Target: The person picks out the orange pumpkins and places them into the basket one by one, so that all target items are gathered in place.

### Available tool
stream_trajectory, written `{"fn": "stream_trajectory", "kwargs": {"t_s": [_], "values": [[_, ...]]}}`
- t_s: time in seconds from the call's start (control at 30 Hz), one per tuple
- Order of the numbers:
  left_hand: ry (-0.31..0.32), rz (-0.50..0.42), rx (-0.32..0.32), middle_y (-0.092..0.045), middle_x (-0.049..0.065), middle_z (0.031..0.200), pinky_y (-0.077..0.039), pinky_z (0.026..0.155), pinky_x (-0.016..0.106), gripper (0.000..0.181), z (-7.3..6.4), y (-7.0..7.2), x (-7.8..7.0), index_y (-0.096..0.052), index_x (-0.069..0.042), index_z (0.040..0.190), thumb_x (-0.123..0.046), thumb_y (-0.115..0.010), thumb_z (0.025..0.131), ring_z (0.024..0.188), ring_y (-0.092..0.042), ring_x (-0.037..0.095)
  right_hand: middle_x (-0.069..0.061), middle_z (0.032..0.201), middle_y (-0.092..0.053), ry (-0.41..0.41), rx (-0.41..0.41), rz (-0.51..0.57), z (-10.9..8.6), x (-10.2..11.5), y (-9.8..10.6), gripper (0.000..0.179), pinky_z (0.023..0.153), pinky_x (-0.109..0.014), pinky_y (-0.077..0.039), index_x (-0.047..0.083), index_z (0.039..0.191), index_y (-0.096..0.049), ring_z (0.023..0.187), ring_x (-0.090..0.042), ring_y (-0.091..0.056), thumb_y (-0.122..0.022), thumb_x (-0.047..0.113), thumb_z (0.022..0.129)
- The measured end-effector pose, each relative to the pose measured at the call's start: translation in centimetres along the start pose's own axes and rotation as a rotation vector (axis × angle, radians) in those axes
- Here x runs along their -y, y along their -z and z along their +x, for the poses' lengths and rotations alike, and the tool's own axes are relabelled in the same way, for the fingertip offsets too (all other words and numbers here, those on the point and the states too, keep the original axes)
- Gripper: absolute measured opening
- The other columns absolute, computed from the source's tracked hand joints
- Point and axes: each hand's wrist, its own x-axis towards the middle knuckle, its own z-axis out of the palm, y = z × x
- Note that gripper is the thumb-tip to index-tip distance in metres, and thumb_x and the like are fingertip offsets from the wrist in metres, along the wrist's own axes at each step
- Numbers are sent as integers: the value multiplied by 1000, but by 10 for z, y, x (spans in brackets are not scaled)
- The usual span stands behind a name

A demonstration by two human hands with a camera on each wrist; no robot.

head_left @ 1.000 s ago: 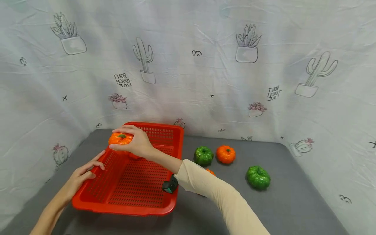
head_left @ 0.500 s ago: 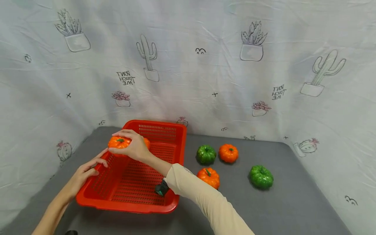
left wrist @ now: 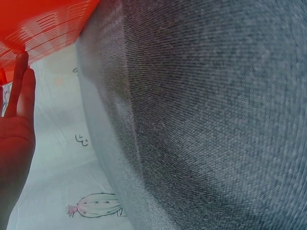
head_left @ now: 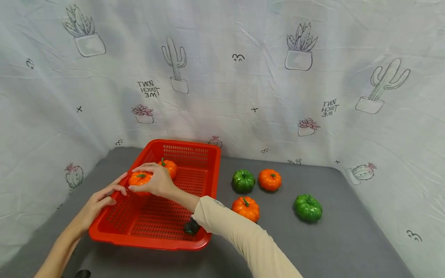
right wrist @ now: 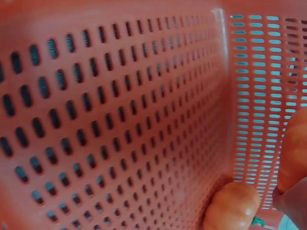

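Note:
A small orange pumpkin (head_left: 140,178) with a green stem is held between the thumb and fingers of my right hand (head_left: 158,180), low inside the red plastic basket (head_left: 149,242) by its left wall. Behind that hand a second orange pumpkin (head_left: 168,168) lies in the basket; the right wrist view shows this pumpkin (right wrist: 232,206) on the slotted floor. My left hand (head_left: 99,202) holds the basket's left rim. In the left wrist view, fingers of the left hand (left wrist: 17,129) lie along the basket's outer wall (left wrist: 53,28).
Right of the basket, on the grey table (head_left: 278,239), are a green pumpkin (head_left: 243,181), an orange pumpkin (head_left: 269,180), a nearer orange pumpkin (head_left: 246,209) and another green pumpkin (head_left: 308,208). A white printed curtain (head_left: 215,77) hangs behind the table.
My right hand has lowered the orange pumpkin into the basket beside the left wall. The forearm has shifted, uncovering the nearer orange pumpkin on the table. My left hand stays at the rim.

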Motion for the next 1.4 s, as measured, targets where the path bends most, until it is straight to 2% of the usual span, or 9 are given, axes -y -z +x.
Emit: {"fn": "stream_trajectory", "kwargs": {"t_s": [0.17, 0.27, 0.4, 0.5, 0.63, 0.8, 0.9, 1.03, 1.4], "values": [[2, -16, -2, -26, -10, 155, -39, 74, 23, 27, -2, 0, 0, -55, 2, 108, 10, -34, 92, 124, -35, -3, 7, 125, -61, -70, 37, 13, -6, -4, -6, 44, 89, -17, -39, 19, 115, -71, 117, -2, -48, -83, 29, 74], [-2, -28, 1, -25, -9, 155, -39, 76, 22, 27, -4, -2, 0, -55, 3, 107, 11, -35, 91, 125, -34, -3, 11, 123, -60, -128, 83, 85, -8, -7, -6, 43, 86, -19, -41, 20, 114, -71, 109, 1, -51, -83, 28, 74], [-21, -39, 0, -26, -7, 156, -38, 78, 20, 27, -5, -2, 1, -55, 5, 107, 12, -34, 90, 127, -33, -2, 15, 110, -61, -172, 223, 295, -5, -11, 2, 42, 75, -18, -47, 16, 117, -68, 89, 1, -55, -81, 17, 76], [-23, -42, -4, -26, -7, 156, -37, 80, 19, 28, -7, -1, 0, -54, 5, 107, 13, -34, 90, 128, -32, -3, 16, 103, -62, -163, 360, 370, 1, -15, 10, 44, 75, -20, -48, 14, 120, -67, 85, -2, -57, -78, 12, 78], [-21, -34, -15, -26, -5, 156, -37, 81, 18, 28, -6, 1, -2, -55, 5, 107, 13, -34, 90, 128, -33, -2, 18, 111, -61, -122, 501, 348, 12, -17, 21, 47, 83, -21, -46, 18, 125, -65, 94, -1, -56, -78, 14, 79], [-18, -40, -12, -26, -3, 156, -38, 83, 17, 28, -4, 0, -4, -54, 4, 106, 13, -34, 89, 128, -32, -2, 14, 124, -56, -113, 620, 341, 21, -22, 31, 54, 89, -21, -43, 15, 131, -56, 104, 0, -52, -75, 11, 81], [-14, -52, -4, -25, -1, 157, -39, 83, 17, 27, -3, -2, -5, -54, 5, 106, 12, -35, 89, 128, -33, -1, 8, 117, -58, -146, 670, 350, 23, -25, 35, 52, 86, -23, -46, 13, 130, -54, 98, -5, -57, -74, 9, 82], [-9, -60, -7, -24, 1, 157, -39, 82, 18, 26, -3, -4, -6, -54, 5, 106, 11, -35, 89, 128, -33, -1, 7, 108, -61, -168, 727, 333, 26, -27, 39, 46, 83, -24, -48, 14, 125, -59, 90, -9, -60, -74, 10, 82], [27, -93, -11, -19, 6, 158, -45, 81, 22, 25, -3, -4, -7, -53, 6, 107, 9, -35, 90, 125, -36, 2, 8, 112, -60, -78, 966, 203, 36, -31, 44, 56, 88, -22, -45, 10, 133, -53, 98, -6, -58, -73, 7, 81]]}}
